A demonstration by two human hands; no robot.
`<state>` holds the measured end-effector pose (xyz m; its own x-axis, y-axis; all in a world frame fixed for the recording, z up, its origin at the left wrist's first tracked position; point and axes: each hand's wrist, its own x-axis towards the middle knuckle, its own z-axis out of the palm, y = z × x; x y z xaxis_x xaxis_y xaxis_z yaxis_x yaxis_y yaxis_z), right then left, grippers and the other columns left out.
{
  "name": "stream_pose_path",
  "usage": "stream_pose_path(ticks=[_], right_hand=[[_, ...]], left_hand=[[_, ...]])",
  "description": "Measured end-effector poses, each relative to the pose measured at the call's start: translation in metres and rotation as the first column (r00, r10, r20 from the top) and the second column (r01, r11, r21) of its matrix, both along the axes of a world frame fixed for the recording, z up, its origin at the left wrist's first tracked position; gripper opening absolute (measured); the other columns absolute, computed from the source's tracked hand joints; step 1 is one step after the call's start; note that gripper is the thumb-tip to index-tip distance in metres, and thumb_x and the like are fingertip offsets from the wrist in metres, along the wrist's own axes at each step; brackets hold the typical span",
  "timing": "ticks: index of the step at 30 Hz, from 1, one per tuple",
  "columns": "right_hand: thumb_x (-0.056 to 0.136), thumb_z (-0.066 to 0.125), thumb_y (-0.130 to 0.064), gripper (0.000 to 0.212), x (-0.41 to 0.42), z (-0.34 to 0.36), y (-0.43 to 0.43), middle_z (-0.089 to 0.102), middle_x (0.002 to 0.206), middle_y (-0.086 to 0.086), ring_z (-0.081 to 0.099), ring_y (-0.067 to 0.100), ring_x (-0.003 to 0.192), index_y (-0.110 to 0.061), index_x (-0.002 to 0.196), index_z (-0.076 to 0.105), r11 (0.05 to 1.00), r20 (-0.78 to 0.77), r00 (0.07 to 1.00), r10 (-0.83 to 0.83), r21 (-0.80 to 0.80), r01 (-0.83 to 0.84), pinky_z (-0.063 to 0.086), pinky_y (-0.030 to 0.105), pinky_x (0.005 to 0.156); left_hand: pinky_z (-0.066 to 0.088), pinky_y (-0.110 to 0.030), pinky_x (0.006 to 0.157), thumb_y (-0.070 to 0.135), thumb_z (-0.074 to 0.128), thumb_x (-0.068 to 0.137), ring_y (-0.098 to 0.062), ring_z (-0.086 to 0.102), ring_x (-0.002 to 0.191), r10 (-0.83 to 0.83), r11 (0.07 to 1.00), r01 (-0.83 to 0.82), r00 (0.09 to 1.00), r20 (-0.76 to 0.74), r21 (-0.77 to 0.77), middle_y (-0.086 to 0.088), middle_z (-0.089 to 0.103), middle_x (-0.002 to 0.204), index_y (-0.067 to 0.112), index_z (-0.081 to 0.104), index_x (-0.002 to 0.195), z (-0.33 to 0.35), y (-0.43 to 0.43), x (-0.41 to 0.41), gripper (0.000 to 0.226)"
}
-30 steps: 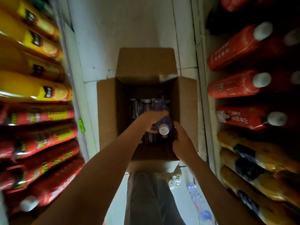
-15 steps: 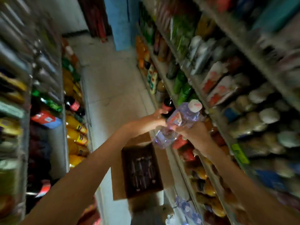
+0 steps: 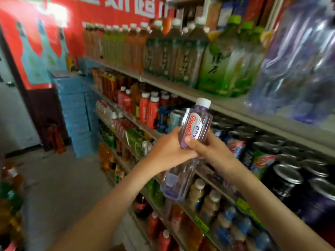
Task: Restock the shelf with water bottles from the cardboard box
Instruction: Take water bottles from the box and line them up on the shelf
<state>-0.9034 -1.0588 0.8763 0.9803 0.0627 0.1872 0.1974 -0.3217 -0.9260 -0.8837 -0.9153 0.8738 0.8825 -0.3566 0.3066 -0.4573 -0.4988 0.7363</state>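
Note:
I hold a clear water bottle [image 3: 196, 124] with a white cap and a red-lettered label upright in front of the drinks shelf [image 3: 233, 105]. My right hand [image 3: 208, 149] grips its lower part, thumb on the label. My left hand [image 3: 166, 149] is clasped against it from the left. A second clear bottle [image 3: 176, 182] hangs below both hands; I cannot tell which hand carries it. The cardboard box is out of view.
Shelves of tea, red drinks, cans and small bottles run along the right. A plastic-wrapped pack of water [image 3: 299, 60] sits on the upper shelf at right. Stacked blue cartons [image 3: 76, 113] stand at the aisle's far end. More bottles line the left edge [image 3: 10, 196].
My hands have lifted the bottles out of the box and up to shelf height. My view has swung from the floor up to the right-hand shelves.

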Motion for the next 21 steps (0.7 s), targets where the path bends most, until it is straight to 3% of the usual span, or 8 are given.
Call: stream_pose_path(ticks=[2, 5, 7, 10, 12, 15, 19, 21], right_hand=[[0.054, 0.073, -0.070, 0.068, -0.007, 0.022, -0.014, 0.071, 0.104, -0.008, 0.068, 0.007, 0.092, -0.030, 0.109, 0.062, 0.996, 0.061, 0.994, -0.086, -0.027, 0.088, 0.056, 0.037, 0.083], [0.063, 0.075, -0.059, 0.055, -0.015, 0.055, -0.035, 0.074, 0.096, -0.002, 0.070, 0.013, 0.088, -0.023, 0.104, 0.067, 0.982, 0.153, 0.971, -0.183, -0.018, 0.187, 0.056, 0.041, 0.083], [0.052, 0.074, -0.069, 0.070, -0.021, 0.074, -0.047, 0.074, 0.092, 0.001, 0.071, 0.018, 0.086, -0.018, 0.099, 0.068, 0.962, 0.207, 0.941, -0.266, -0.005, 0.273, 0.056, 0.047, 0.083], [0.058, 0.075, -0.061, 0.058, -0.036, 0.106, -0.065, 0.075, 0.084, 0.001, 0.070, 0.015, 0.078, -0.014, 0.092, 0.070, 0.937, 0.314, 0.889, -0.334, 0.013, 0.348, 0.055, 0.041, 0.074], [0.066, 0.077, -0.049, 0.043, -0.049, 0.129, -0.078, 0.075, 0.080, 0.000, 0.069, 0.011, 0.073, -0.014, 0.089, 0.071, 0.932, 0.359, 0.865, -0.351, 0.048, 0.358, 0.051, 0.032, 0.068], [0.062, 0.076, -0.050, 0.044, -0.065, 0.154, -0.098, 0.074, 0.083, 0.011, 0.068, 0.020, 0.075, -0.013, 0.086, 0.073, 0.912, 0.412, 0.816, -0.405, 0.110, 0.396, 0.051, 0.040, 0.071], [0.060, 0.077, -0.049, 0.047, -0.080, 0.173, -0.125, 0.075, 0.088, 0.008, 0.069, 0.032, 0.082, -0.013, 0.091, 0.072, 0.857, 0.461, 0.725, -0.511, 0.206, 0.473, 0.054, 0.048, 0.082], [0.063, 0.073, -0.047, 0.047, -0.084, 0.178, -0.135, 0.075, 0.089, 0.006, 0.071, 0.027, 0.084, -0.014, 0.097, 0.071, 0.830, 0.481, 0.681, -0.552, 0.237, 0.505, 0.058, 0.042, 0.075]], left_hand=[[0.052, -0.034, 0.081, 0.044, 0.070, 0.069, -0.010, 0.062, 0.094, -0.022, 0.999, 0.020, 0.997, 0.076, 0.029, 0.009, 0.063, 0.107, 0.032, 0.051, 0.115, 0.023, -0.014, -0.002, 0.051], [0.052, -0.034, 0.083, 0.049, 0.070, 0.067, -0.008, 0.063, 0.095, -0.052, 0.998, 0.055, 0.994, 0.093, -0.031, 0.013, 0.064, 0.105, 0.033, 0.051, 0.116, 0.054, -0.036, -0.004, 0.056], [0.052, -0.036, 0.085, 0.048, 0.073, 0.066, -0.006, 0.063, 0.094, -0.148, 0.982, 0.158, 0.984, 0.096, -0.107, 0.012, 0.066, 0.103, 0.036, 0.052, 0.111, 0.073, -0.049, -0.005, 0.052], [0.049, -0.037, 0.093, 0.035, 0.072, 0.072, -0.011, 0.065, 0.100, -0.431, 0.858, 0.428, 0.901, 0.055, -0.283, 0.003, 0.068, 0.107, 0.026, 0.056, 0.113, 0.103, -0.059, -0.006, 0.045], [0.048, -0.026, 0.093, 0.029, 0.063, 0.082, -0.010, 0.064, 0.104, -0.517, 0.791, 0.510, 0.853, 0.076, -0.339, -0.001, 0.067, 0.113, 0.018, 0.057, 0.118, 0.122, -0.063, -0.007, 0.038], [0.048, -0.025, 0.091, 0.043, 0.053, 0.087, -0.005, 0.062, 0.103, -0.411, 0.785, 0.456, 0.890, 0.199, -0.419, 0.007, 0.066, 0.109, 0.022, 0.059, 0.114, 0.143, -0.082, 0.001, 0.034], [0.041, -0.016, 0.084, 0.043, 0.059, 0.087, -0.002, 0.055, 0.102, -0.192, 0.836, 0.308, 0.940, 0.282, -0.454, 0.015, 0.057, 0.110, 0.022, 0.050, 0.118, 0.151, -0.122, 0.016, 0.038], [0.042, -0.021, 0.091, 0.046, 0.064, 0.082, -0.006, 0.050, 0.106, -0.129, 0.874, 0.255, 0.942, 0.309, -0.413, 0.011, 0.050, 0.116, 0.024, 0.042, 0.122, 0.147, -0.142, 0.025, 0.051]])
